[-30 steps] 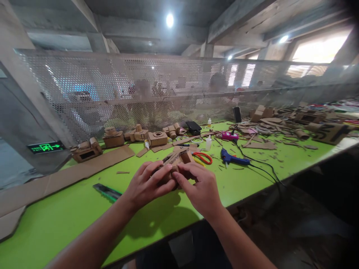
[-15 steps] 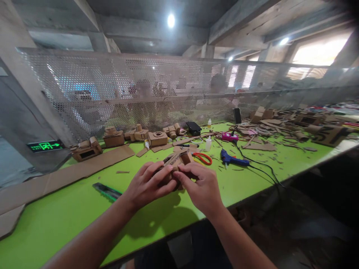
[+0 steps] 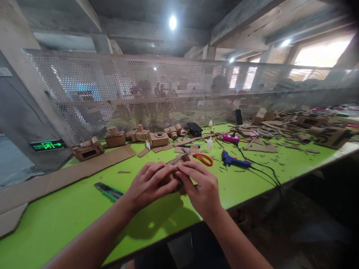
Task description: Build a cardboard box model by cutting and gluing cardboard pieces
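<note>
Cardboard piece (image 3: 177, 160) in both hands (image 3: 151, 183) (image 3: 201, 185), EXIT sign (image 3: 47, 145) beyond

Cardboard piece (image 3: 176, 160) partly hidden by left hand (image 3: 151, 184); shapes (image 3: 144, 88) behind mesh screen (image 3: 193, 102) blurred, perhaps people.

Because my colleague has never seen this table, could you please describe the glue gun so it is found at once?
On the green table, look right of the person's right hand, farther back. The glue gun lies there; its blue body sets it apart from the orange-handled scissors on its left and the pink object behind.
</note>
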Demonstrator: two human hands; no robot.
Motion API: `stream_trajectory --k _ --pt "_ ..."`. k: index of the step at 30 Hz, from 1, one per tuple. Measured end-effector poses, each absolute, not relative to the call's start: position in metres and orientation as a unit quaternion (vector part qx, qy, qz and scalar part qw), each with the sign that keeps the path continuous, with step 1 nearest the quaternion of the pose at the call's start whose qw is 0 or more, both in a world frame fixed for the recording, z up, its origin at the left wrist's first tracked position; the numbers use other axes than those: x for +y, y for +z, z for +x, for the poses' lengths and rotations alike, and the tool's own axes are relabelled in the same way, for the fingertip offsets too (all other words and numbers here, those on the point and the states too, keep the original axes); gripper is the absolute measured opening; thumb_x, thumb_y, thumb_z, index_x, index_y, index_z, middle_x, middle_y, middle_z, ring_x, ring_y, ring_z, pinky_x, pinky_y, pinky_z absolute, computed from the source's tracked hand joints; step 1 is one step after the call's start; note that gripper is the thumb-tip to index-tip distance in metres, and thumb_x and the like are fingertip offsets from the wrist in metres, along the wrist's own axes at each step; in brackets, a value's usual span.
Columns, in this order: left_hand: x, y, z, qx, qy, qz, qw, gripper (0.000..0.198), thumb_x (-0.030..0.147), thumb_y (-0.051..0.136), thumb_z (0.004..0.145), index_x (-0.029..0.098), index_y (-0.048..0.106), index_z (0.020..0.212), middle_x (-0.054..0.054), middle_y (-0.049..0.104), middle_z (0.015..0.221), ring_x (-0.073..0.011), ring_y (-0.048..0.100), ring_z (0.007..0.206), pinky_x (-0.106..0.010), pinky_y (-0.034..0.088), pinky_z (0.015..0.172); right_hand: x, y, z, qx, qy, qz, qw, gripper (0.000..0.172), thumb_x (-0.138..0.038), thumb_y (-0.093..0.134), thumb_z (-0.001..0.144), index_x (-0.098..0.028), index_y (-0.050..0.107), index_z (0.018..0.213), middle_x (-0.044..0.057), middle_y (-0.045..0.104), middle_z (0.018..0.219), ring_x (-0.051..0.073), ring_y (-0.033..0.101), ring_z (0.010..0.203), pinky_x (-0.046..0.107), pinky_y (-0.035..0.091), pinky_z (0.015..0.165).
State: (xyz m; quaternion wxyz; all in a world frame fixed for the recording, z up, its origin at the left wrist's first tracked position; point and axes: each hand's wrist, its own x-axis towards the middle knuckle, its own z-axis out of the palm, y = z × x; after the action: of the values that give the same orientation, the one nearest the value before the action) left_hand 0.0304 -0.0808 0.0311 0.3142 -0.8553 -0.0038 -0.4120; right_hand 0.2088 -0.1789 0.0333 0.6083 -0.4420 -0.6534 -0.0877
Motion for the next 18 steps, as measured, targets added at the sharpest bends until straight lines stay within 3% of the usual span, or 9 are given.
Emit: stream_trajectory --k 7,10,12,14,16,18 --pt "-0.078 0.020 0.031 -0.022 -0.444 -0.863 0.240 0.038 0.010 0.068 0.077 0.025 0.062 0.112 -0.013 0.057 0.125 -0.0286 0.053 0.115 -0.047 0.053 0.092 -0.186 0.035 0.217 -0.741 -0.160 -0.451 0.472 0.038 -0.013 0.051 0.095 -0.020 0.061 0.131 0.009 0.068 0.126 0.022 0.060 0.117 0.044 0.042 0.106" --pt "-0.076 0.016 0.029 -0.026 -0.441 -0.873 0.206 0.043 0.011 0.067 0.076 0.024 0.060 0.117 -0.014 0.053 0.129 -0.0310 0.051 0.117 -0.050 0.053 0.093 -0.189 0.037 0.222 -0.767 -0.161 -0.440 0.438 0.045 -0.026 0.055 0.097 -0.017 0.051 0.140 0.012 0.060 0.138 0.024 0.051 0.130 0.047 0.032 0.115" --pt "-0.076 0.016 0.029 -0.029 -0.440 -0.878 0.184 0.046 0.012 0.068 0.076 0.023 0.058 0.120 -0.015 0.051 0.129 -0.0317 0.051 0.116 -0.051 0.052 0.093 -0.190 0.037 0.225 -0.792 -0.161 -0.437 0.394 0.067 -0.048 0.060 0.092 -0.013 0.043 0.146 0.017 0.051 0.146 0.029 0.041 0.139 0.052 0.024 0.120" --pt "-0.075 0.017 0.030 -0.028 -0.438 -0.883 0.165 0.047 0.014 0.070 0.076 0.021 0.058 0.121 -0.016 0.051 0.127 -0.0313 0.051 0.115 -0.052 0.052 0.094 -0.187 0.036 0.228 -0.811 -0.159 -0.446 0.344 0.096 -0.070 0.065 0.079 -0.010 0.037 0.148 0.021 0.044 0.151 0.034 0.033 0.144 0.057 0.017 0.121" --pt "-0.075 0.017 0.031 -0.030 -0.437 -0.886 0.150 0.047 0.016 0.073 0.076 0.020 0.058 0.121 -0.016 0.051 0.125 -0.0302 0.053 0.113 -0.051 0.052 0.095 -0.184 0.034 0.231 -0.813 -0.165 -0.466 0.308 0.109 -0.073 0.072 0.068 -0.011 0.035 0.150 0.022 0.041 0.152 0.037 0.031 0.144 0.060 0.014 0.121" --pt "-0.074 0.018 0.032 -0.038 -0.440 -0.886 0.140 0.046 0.017 0.073 0.077 0.021 0.058 0.120 -0.016 0.052 0.124 -0.0287 0.054 0.110 -0.049 0.052 0.094 -0.181 0.034 0.233 -0.808 -0.172 -0.486 0.285 0.107 -0.061 0.080 0.067 -0.014 0.033 0.151 0.019 0.041 0.152 0.037 0.031 0.143 0.061 0.015 0.121"
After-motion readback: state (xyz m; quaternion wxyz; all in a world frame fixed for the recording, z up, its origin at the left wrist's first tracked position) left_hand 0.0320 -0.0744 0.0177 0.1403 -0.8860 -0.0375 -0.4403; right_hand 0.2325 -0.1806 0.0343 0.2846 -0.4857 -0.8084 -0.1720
